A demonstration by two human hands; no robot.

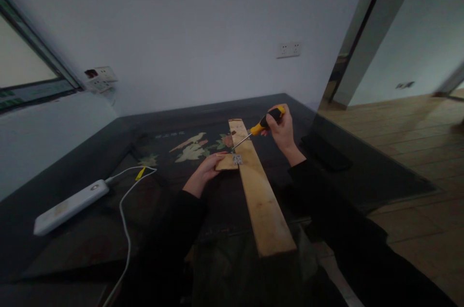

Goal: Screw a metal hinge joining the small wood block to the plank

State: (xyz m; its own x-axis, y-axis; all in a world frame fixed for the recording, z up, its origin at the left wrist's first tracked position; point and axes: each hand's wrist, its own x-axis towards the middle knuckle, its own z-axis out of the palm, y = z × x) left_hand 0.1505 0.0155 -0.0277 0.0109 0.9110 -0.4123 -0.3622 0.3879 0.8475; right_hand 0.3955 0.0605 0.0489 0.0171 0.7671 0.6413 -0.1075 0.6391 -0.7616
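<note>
My right hand [282, 129] is closed around the yellow and black handle of a screwdriver [258, 126]. Its metal shaft slants down to the left, the tip close to a small metal hinge [237, 159]. That hinge spans the seam between a long wooden board [261, 196] and a short wooden block [226, 162]. With its fingers closed on the block's left end, my left hand [208, 168] keeps it against the board's left side. The board lies lengthwise, its near end reaching past the table's front edge. Whether the tip touches a screw is too small to tell.
The dark table [108, 138] has a painted bird and flower pattern. At left lies a white power strip [72, 205] with a white cable [125, 222] bearing a yellow tag. A dark flat object [326, 152] lies right of my right hand. Behind stands a wall with a socket [289, 50].
</note>
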